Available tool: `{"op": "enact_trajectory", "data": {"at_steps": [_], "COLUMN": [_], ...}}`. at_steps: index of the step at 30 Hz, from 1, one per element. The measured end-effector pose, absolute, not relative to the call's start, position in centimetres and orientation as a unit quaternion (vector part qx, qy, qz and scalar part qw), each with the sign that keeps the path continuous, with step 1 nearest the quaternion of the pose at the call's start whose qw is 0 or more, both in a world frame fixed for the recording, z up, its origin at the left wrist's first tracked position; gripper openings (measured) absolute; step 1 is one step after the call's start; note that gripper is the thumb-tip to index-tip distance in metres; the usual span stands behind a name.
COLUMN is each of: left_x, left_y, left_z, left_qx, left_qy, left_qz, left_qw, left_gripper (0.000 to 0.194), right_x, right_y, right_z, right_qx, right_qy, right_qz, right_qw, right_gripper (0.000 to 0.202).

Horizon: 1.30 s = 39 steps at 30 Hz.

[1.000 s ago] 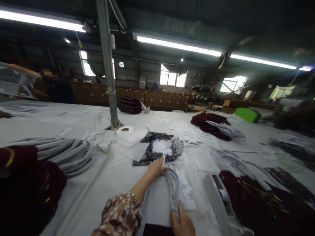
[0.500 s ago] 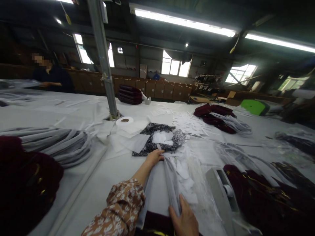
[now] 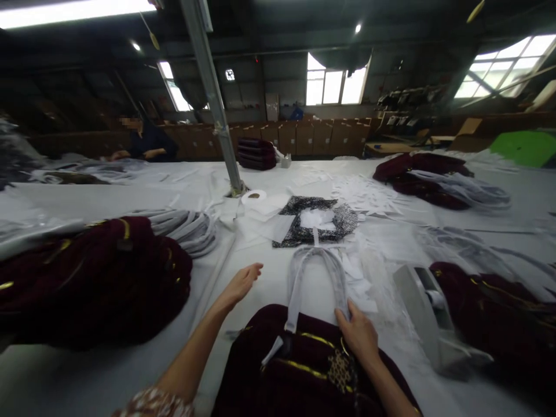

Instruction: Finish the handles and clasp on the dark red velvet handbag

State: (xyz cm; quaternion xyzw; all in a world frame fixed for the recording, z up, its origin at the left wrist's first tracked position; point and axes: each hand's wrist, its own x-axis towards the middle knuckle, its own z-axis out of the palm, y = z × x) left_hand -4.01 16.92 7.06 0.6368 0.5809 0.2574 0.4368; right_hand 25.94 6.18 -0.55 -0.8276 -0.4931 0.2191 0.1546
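A dark maroon bag [image 3: 256, 359] with gold zips and a round ornament lies on the white table right in front of me. Its handles [image 3: 334, 263], wrapped in whitish covering, form a loop pointing away. My right hand [image 3: 358, 333] pinches the right side of that wrapped loop near the bag. To the left of the handles, my left hand [image 3: 245, 284] is over the table, touching nothing, its fingers extended to the right.
A maroon bag pile [image 3: 143, 278] lies at left, more bags [image 3: 460, 284] at right beside a grey dispenser [image 3: 428, 318]. A post [image 3: 217, 104] rises through the table [image 3: 260, 284]. Across it are a white roll [image 3: 253, 197], paper scraps and a person [image 3: 150, 139].
My left hand has let go of the top of the wrapped handles and moved left. The view has shifted, showing more of the maroon bag. My right hand stays at the handle.
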Motion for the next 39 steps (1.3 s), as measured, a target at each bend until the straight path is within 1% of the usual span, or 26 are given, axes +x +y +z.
{"op": "enact_trajectory", "data": {"at_steps": [2,4,6,8,12,14,17,20,22,24,26,28,29,30,32,35,37,39], "left_x": [-6.6,-7.8,-7.9,-7.4,-6.2,-5.8,-5.5,-5.3,-5.4,-5.5,-5.7,-5.8,-5.7,-5.5,-4.8,-3.1,-1.9,-1.0], "left_y": [12.6,9.1,6.7,5.3,3.5,2.7,1.5,1.1,1.1,1.2,1.0,0.3,-0.3,-0.9,-2.1,-3.4,-3.6,-3.6], "left_z": [5.6,4.1,2.9,2.1,1.3,1.2,0.9,0.2,-0.3,-0.6,-0.3,0.6,1.2,1.7,2.4,1.7,0.3,-0.9], "left_qx": [0.589,0.554,0.540,0.555,0.560,0.550,0.556,0.573,0.597,0.625,0.641,0.642,0.640,0.637,0.634,0.632,0.643,0.662], "left_qy": [0.619,0.632,0.622,0.606,0.609,0.620,0.635,0.648,0.649,0.655,0.671,0.675,0.670,0.663,0.649,0.636,0.637,0.641], "left_qz": [0.252,0.248,0.275,0.300,0.333,0.357,0.370,0.366,0.355,0.335,0.329,0.352,0.370,0.386,0.399,0.372,0.345,0.322], "left_qw": [0.455,0.481,0.496,0.484,0.452,0.431,0.388,0.344,0.312,0.261,0.176,0.089,0.068,0.072,0.135,0.240,0.247,0.218], "left_gripper": [0.077,0.078,0.073,0.064,0.064,0.056,0.045,0.038,0.040,0.046,0.052,0.053,0.051,0.049,0.046,0.054,0.059,0.058], "right_x": [26.1,26.2,26.3,26.4,26.6,26.6,26.5,26.2,26.1,26.4,27.3,28.9,29.9,30.9,32.7,34.1,33.9,33.1], "right_y": [6.2,6.2,6.2,6.1,6.0,5.9,5.6,5.7,5.9,5.8,5.0,3.2,1.9,0.3,-3.0,-7.7,-9.7,-10.5], "right_z": [-0.7,-0.7,-0.7,-0.8,-1.0,-1.0,-0.8,-0.6,-0.1,0.6,1.8,2.9,3.4,3.7,3.7,2.2,0.5,-1.0], "right_qx": [-0.826,-0.824,-0.821,-0.817,-0.811,-0.808,-0.805,-0.802,-0.793,-0.781,-0.767,-0.750,-0.746,-0.746,-0.767,-0.814,-0.831,-0.829], "right_qy": [-0.494,-0.498,-0.504,-0.509,-0.519,-0.521,-0.522,-0.526,-0.536,-0.549,-0.559,-0.573,-0.578,-0.580,-0.566,-0.517,-0.489,-0.474], "right_qz": [0.217,0.213,0.207,0.203,0.186,0.176,0.175,0.177,0.181,0.187,0.185,0.165,0.149,0.132,0.106,0.093,0.112,0.144], "right_qw": [0.160,0.166,0.172,0.177,0.195,0.210,0.222,0.222,0.225,0.232,0.254,0.285,0.295,0.298,0.283,0.249,0.242,0.258], "right_gripper": [0.059,0.060,0.061,0.063,0.061,0.058,0.052,0.049,0.047,0.048,0.051,0.054,0.053,0.051,0.049,0.051,0.053,0.052]}}
